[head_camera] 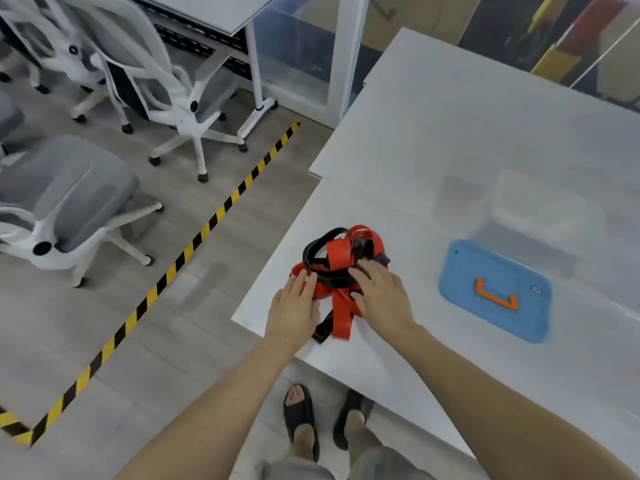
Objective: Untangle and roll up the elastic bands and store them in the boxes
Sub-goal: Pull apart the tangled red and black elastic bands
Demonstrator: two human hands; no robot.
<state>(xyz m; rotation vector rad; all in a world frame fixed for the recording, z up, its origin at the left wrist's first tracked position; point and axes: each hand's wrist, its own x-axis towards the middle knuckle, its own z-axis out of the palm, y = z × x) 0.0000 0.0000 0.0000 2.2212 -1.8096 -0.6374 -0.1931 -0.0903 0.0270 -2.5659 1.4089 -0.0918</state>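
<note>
**Head view, opening stage of the task.** I see the elastic bands [341,271] as one knotted heap, with red strips [341,259] and black strips [320,244] looped through each other. The heap lies at the near left corner of the white table [450,133].

My left hand [294,310] lies flat against the heap's left side, fingers straight and close together, touching a red loop. My right hand [381,296] rests on the heap from the right, fingers extended and slightly spread, thumb against a red strip (I cannot make out a pinch on any single band).

Well to the right, a blue lid [495,320] with an orange handle [496,296] lies flat on the table. Beyond it stands a clear box [540,202], too blurred for me to read its contents.

**Judged progress:** nothing is done. No band is separated, none is rolled, and none shows in a box.

**Left to do, as I judge it:** free each band from the knot, roll each one, and place the rolls in the boxes (I can make out only one box here).
</note>
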